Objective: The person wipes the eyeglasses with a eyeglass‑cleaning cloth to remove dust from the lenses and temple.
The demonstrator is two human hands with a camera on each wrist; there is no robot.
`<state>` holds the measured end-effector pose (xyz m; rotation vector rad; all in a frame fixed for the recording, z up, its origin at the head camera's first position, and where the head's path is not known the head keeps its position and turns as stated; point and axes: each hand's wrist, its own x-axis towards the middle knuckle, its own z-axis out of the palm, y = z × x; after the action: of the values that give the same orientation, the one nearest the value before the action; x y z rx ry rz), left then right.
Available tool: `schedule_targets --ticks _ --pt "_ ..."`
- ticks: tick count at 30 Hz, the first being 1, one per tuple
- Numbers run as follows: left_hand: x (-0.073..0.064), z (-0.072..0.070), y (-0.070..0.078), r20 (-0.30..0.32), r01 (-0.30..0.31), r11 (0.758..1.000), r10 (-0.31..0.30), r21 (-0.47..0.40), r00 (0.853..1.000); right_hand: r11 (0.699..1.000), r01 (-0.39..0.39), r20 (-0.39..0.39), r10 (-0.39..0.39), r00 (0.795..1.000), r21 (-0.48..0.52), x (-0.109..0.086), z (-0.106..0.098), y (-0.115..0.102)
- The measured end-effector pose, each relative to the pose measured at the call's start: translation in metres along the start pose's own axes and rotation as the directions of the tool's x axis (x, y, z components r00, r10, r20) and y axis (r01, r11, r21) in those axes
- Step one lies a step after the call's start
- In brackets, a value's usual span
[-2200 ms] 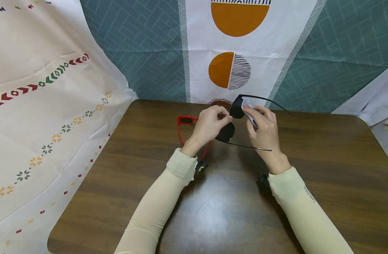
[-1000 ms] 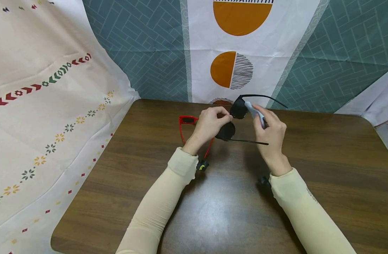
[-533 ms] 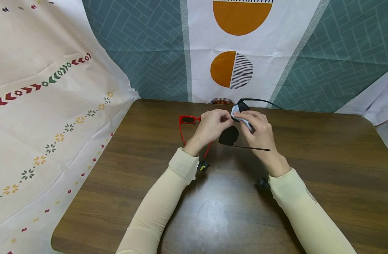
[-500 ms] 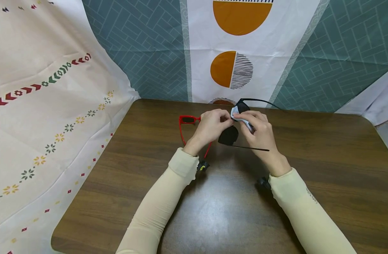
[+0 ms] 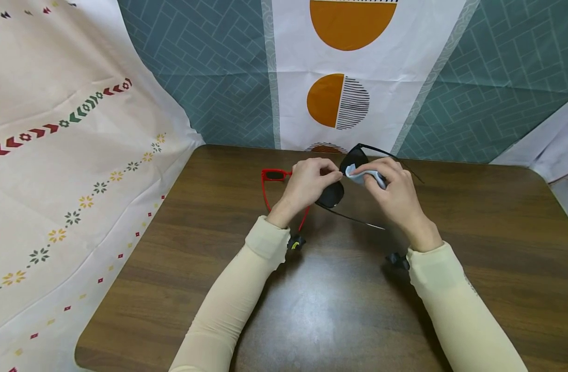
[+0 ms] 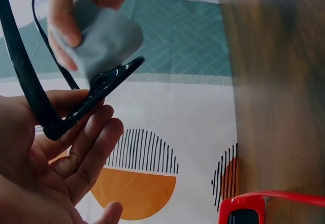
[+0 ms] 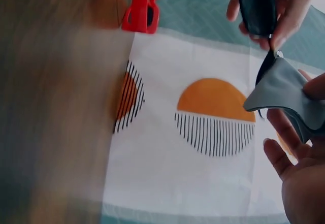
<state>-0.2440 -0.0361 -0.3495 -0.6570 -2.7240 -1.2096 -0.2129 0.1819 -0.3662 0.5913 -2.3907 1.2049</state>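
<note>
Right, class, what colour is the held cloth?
The cloth is pale blue, clearest in the head view; the wrist views show it greyer.

White glare on the tabletop (image 5: 307, 310)

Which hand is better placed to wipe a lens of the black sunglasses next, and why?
Probably the right hand: it pinches the light-blue cloth at one lens of the black sunglasses, while the left hand is taken up holding them near their middle.

Left grip (image 5: 307, 181) pinches; right grip (image 5: 395, 191), just beside it, pinches too; both forearms (image 5: 237, 292) slant forward and inward.
</note>
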Motion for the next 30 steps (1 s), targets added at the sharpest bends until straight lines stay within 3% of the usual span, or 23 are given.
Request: schedule_targets --ticks 4,10,19,26,30 --pt "0.001 -0.002 -0.002 -0.018 0.025 0.999 -0.025 -0.029 1.000 0.996 -0.013 0.006 0.014 1.000 -0.083 0.002 -0.007 0.004" --pt "0.001 -0.002 -0.002 -0.019 0.064 0.989 -0.068 -0.132 0.998 0.985 -0.028 -0.141 0.003 0.990 -0.170 0.004 -0.014 0.005" --pt "0.001 -0.003 -0.006 -0.115 0.091 0.986 -0.108 -0.141 0.987 0.995 -0.065 -0.160 0.052 0.986 -0.077 0.005 -0.012 -0.009" --pt "0.002 -0.004 -0.007 -0.133 0.117 0.979 -0.140 -0.167 0.981 0.993 0.117 -0.221 -0.117 0.968 -0.010 0.004 0.003 -0.018" --pt "0.001 -0.005 -0.008 -0.133 0.107 0.984 -0.127 -0.145 0.983 0.990 0.141 -0.222 -0.143 0.965 -0.026 0.002 0.006 -0.020"
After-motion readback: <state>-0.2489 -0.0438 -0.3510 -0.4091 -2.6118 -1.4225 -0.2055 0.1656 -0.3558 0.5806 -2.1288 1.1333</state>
